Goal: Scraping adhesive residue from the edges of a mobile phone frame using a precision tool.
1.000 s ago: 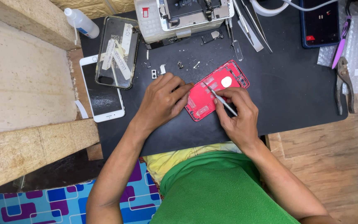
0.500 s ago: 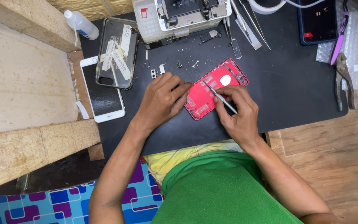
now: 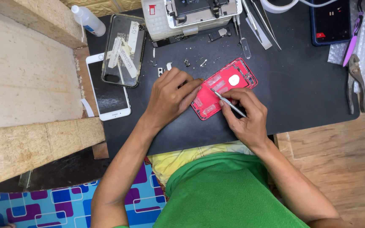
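A white-framed smartphone with a dark screen (image 3: pixel 107 90) lies at the left edge of the black work mat (image 3: pixel 300 97). Partly over its top rests a clear phone case with strips of pale tape (image 3: pixel 123 48). A small clear plastic bottle with a white cap (image 3: pixel 88 19) lies above them. A cream-coloured machine (image 3: pixel 191 14) stands at the mat's far edge, with tiny loose screws (image 3: pixel 195 61) before it. Grey pliers (image 3: pixel 355 82) lie at the right.
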